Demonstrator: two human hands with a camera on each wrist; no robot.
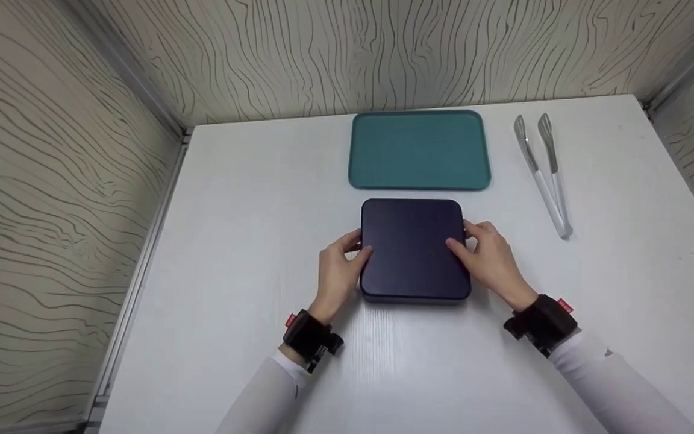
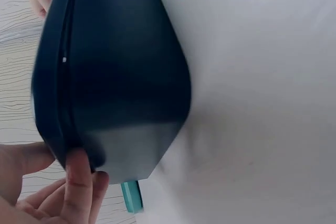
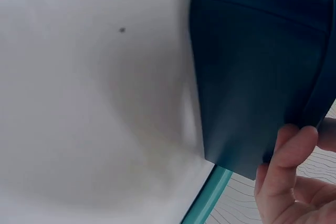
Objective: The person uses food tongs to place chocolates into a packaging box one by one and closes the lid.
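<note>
A dark navy square box (image 1: 413, 247) with rounded corners and a lid sits on the white table in front of the person. At its left side the left hand (image 1: 340, 268) grips the lid's edge, thumb on top and fingers below the rim. The right hand (image 1: 491, 256) holds the opposite edge the same way. In the left wrist view, a thin seam runs between the lid (image 2: 50, 77) and the box body (image 2: 126, 66). Fingertips (image 3: 299, 145) of the right hand press just under the lid's rim in the right wrist view.
Behind the box lies a teal rectangular tray (image 1: 419, 150). Metal tongs with white handles (image 1: 546, 181) rest spread at the back right. Wood-patterned panels (image 1: 383, 54) stand along the back and sides of the white table (image 1: 232, 241).
</note>
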